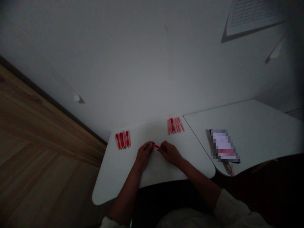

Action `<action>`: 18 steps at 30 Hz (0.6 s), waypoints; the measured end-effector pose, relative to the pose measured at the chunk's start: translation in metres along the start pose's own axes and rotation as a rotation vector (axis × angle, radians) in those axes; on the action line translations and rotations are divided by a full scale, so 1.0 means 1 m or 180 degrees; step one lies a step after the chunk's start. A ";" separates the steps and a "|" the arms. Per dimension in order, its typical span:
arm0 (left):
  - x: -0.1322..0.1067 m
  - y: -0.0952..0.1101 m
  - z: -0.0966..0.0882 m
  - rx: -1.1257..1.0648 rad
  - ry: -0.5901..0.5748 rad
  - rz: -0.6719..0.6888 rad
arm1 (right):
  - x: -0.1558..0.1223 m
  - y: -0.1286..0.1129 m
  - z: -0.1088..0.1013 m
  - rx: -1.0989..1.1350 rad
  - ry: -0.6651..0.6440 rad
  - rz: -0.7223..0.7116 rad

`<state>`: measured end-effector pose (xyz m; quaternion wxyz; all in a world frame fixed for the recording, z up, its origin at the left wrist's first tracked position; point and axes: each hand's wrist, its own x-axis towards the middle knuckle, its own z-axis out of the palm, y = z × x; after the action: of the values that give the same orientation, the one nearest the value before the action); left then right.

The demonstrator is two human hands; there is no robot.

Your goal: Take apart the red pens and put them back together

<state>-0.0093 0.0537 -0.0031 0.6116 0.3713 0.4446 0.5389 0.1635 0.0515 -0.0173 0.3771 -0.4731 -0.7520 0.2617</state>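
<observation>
Fingers point(150, 148) of the left hand point(143, 155) curl nearly closed and pinch one end of a slim red pen point(155, 145), while the right hand point(169, 154) closes on its other end, fingertips bunched. The pen lies level between them, close over a white table point(111, 186). How firmly each hand grips is hard to tell in this dim light. Out past the left fingers, a tight row of red and pink pens point(123, 140) lies side by side. Ahead of the right fingers sits a second row point(175, 125), and well beyond them, on an adjoining white desk point(256, 126), a pixelated packet point(224, 146).
</observation>
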 end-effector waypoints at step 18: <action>0.000 0.001 0.000 -0.0235 -0.0010 -0.0045 | 0.000 -0.007 -0.005 -0.0309 -0.0130 -0.0204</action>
<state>-0.0097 0.0538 -0.0027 0.6294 0.3461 0.4261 0.5500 0.1637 0.0484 -0.0094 0.3464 -0.4611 -0.7861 0.2223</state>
